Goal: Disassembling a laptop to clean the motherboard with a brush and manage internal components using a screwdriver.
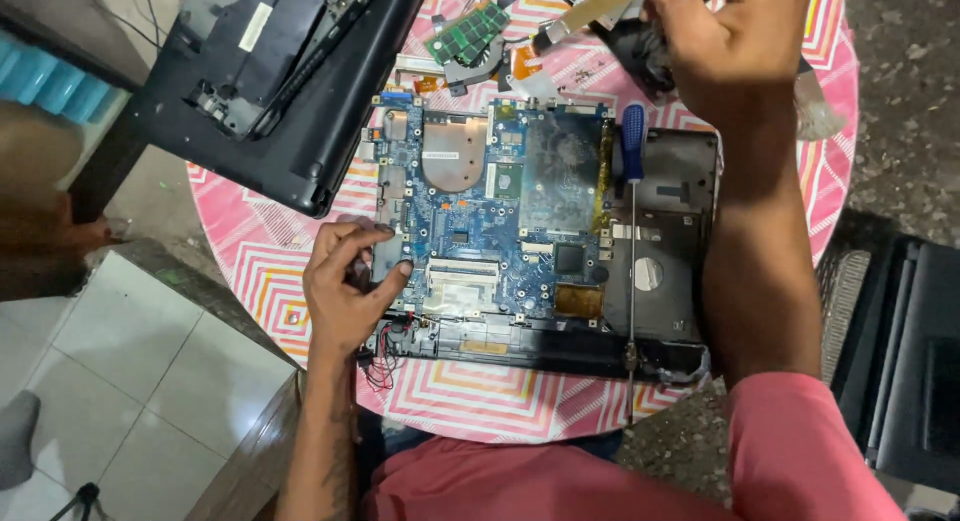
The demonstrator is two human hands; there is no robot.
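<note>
**Blue circuit board, held at its left edge**

Blue and stiff, the circuit board (pixel 490 211) lies in the black laptop base (pixel 670 241) near the middle of the round worktop (pixel 250 251), which wears a pink zigzag cloth.

Head view: the left hand (pixel 345 281) pinches the board's left edge, thumb on the near side and fingers curled over the rim, so it is closed on the board. The right hand (pixel 735 41) is up at the far edge of the worktop, curled around a pale, flat tool (pixel 585 11); what the tool is I cannot tell. A blue-handled screwdriver (pixel 632 221) lies along the board's right edge, its shaft running to the near edge of the worktop. A green memory stick (pixel 468 36) and a small fan (pixel 470 66) sit by the far edge; a second black laptop shell (pixel 280 81) overhangs the far-left edge.

The board looks light, rigid and fragile: thin, crowded with small parts, with red and black wires (pixel 385 361) at its near-left corner. Bare edges seem the safest hold, flat and unbent, clear of chips and sockets.
</note>
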